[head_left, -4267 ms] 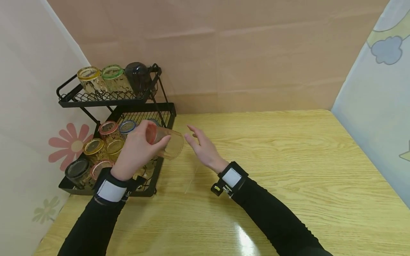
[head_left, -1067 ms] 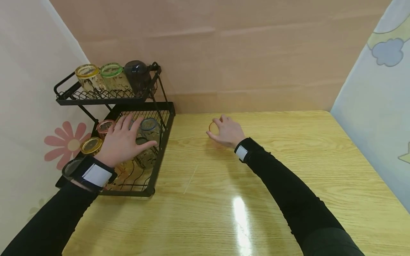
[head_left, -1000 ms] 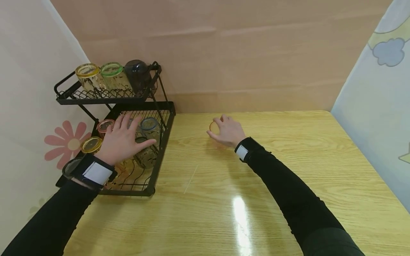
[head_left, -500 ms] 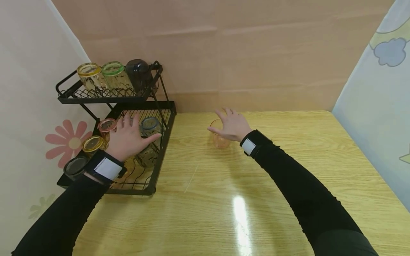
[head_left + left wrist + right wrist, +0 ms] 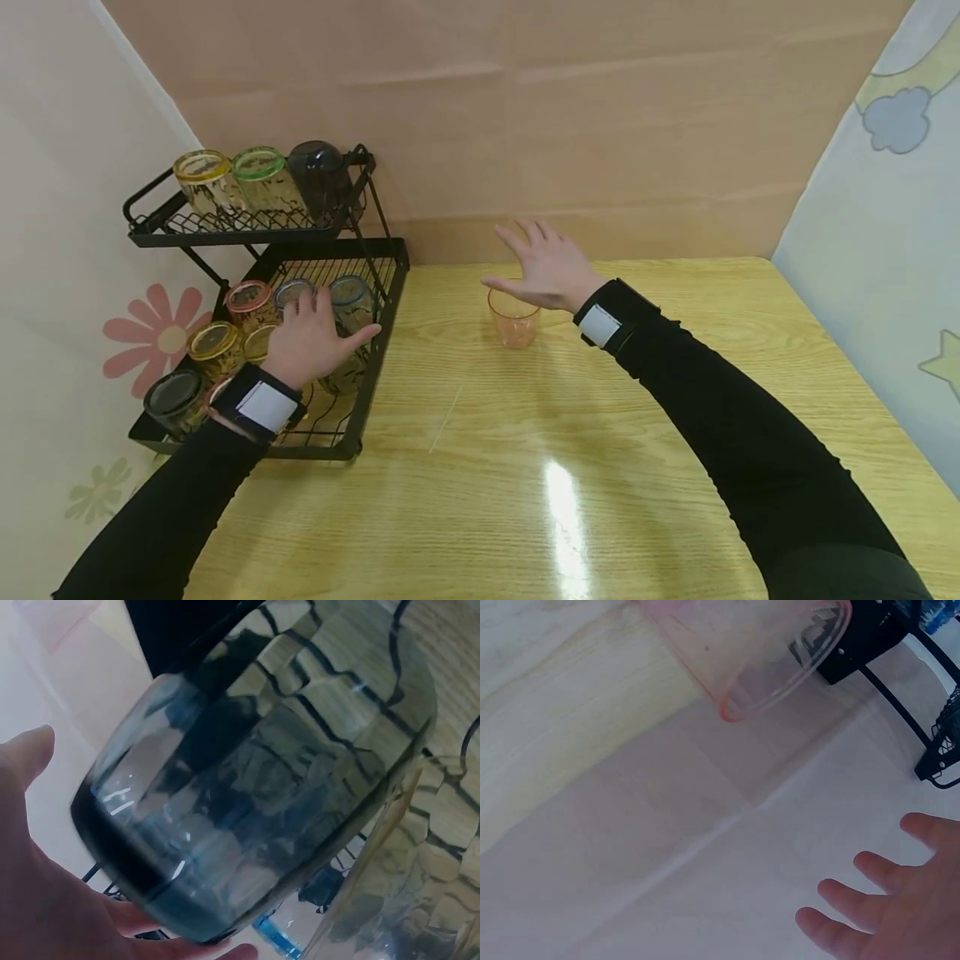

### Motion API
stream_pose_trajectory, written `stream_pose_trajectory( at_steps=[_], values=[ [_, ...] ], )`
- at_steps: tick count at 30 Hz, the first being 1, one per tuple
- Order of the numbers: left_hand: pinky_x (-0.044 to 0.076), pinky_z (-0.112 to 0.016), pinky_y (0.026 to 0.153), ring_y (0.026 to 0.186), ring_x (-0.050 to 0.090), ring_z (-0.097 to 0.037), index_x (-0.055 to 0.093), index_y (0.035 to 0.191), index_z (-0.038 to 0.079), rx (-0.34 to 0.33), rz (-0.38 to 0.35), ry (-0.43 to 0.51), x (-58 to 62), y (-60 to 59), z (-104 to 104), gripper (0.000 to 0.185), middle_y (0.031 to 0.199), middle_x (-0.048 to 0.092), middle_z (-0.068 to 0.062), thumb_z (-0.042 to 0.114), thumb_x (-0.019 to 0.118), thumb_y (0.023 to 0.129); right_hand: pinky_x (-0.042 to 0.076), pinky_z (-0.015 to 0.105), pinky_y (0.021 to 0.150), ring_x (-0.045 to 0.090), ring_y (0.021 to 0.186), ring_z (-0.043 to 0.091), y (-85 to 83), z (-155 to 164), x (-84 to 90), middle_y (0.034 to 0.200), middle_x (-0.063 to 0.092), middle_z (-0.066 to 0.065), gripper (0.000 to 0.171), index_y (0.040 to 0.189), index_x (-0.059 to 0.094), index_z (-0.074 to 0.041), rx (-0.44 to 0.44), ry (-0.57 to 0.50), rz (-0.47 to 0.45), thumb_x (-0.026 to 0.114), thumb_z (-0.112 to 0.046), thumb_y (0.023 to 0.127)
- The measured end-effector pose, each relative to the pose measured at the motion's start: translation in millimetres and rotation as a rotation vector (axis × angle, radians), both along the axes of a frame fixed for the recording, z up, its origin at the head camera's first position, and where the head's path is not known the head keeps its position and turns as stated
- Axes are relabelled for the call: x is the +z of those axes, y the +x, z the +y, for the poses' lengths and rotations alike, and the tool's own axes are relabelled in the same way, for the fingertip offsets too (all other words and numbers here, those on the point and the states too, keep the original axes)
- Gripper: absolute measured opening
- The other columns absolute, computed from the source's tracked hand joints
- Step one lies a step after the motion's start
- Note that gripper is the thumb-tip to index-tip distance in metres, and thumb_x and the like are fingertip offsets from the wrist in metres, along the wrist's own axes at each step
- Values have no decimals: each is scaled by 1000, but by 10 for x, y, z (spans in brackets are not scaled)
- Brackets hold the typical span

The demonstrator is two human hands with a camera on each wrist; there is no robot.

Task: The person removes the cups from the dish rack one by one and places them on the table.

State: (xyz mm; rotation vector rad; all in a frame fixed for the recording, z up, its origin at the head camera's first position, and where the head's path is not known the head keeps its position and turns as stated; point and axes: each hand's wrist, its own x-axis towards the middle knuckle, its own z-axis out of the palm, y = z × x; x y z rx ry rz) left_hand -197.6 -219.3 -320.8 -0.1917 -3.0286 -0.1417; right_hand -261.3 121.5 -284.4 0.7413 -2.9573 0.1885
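On the table, a pinkish-orange tinted glass [image 5: 515, 325] stands upright with its mouth up. Just above and behind its rim, my right hand [image 5: 551, 271] is raised with fingers spread and holds nothing. In the right wrist view a strip of table or wall shows between that hand [image 5: 900, 900] and the glass [image 5: 757, 660]. My left hand [image 5: 307, 342] hovers over the lower tier of the rack, fingers spread. From the left wrist view, it lies beside the base of an upside-down smoky grey glass [image 5: 247, 772]; whether it touches the glass I cannot tell.
A black two-tier wire rack [image 5: 367, 350] stands at the left. Its lower tier holds several upturned glasses, among them a blue-based glass [image 5: 350, 296]. Up top sit a yellow glass [image 5: 210, 183], a green glass [image 5: 266, 179] and a dark glass [image 5: 321, 179].
The right hand has put the pinkish glass, earlier in the left hand, onto the table, let go and risen away. The left hand has shifted slightly right and toward me over the rack.
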Motion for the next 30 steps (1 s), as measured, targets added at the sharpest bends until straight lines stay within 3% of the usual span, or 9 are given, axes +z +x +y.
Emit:
stream_pose_trajectory(
  at_steps=[9, 14, 17, 23, 30],
  values=[
    [49, -63, 72, 110, 44, -61, 34, 133, -22, 45, -61, 8, -106, 11, 8, 97, 123, 40, -47, 65, 49, 92, 27, 60, 105, 16, 143, 40, 97, -56, 119, 158, 15, 18, 88, 157, 20, -21, 12, 0, -7, 37, -74, 89],
    [50, -50, 53, 91, 55, -55, 30, 138, -19, 53, -127, 18, -157, -19, 3, 93, 123, 39, -48, 62, 45, 95, 28, 62, 104, 17, 143, 39, 172, -101, 100, 159, 15, 16, 86, 157, 21, -21, 22, -25, 0, 38, -73, 90],
    [48, -46, 47, 85, 57, -53, 29, 139, -18, 44, -142, 24, -174, -37, 2, 87, 123, 39, -49, 56, 46, 97, 29, 63, 103, 19, 143, 38, 208, -125, 61, 159, 15, 14, 85, 156, 22, -21, 22, -55, -4, 39, -72, 90],
    [48, -47, 49, 78, 59, -49, 36, 134, -17, 40, -124, 41, -199, -54, -15, 76, 114, 46, -46, 47, 51, 96, 31, 60, 104, 21, 142, 37, 259, -190, -44, 159, 17, 13, 83, 156, 24, -22, 20, -83, -28, 39, -72, 91],
    [44, -43, 43, 66, 59, -40, 45, 125, -16, 9, -46, 50, -236, -52, -44, 69, 93, 57, -37, 43, 58, 93, 36, 57, 101, 22, 142, 34, 289, -312, -121, 158, 19, 12, 83, 155, 27, -22, 35, -59, -18, 39, -72, 90]
  ],
)
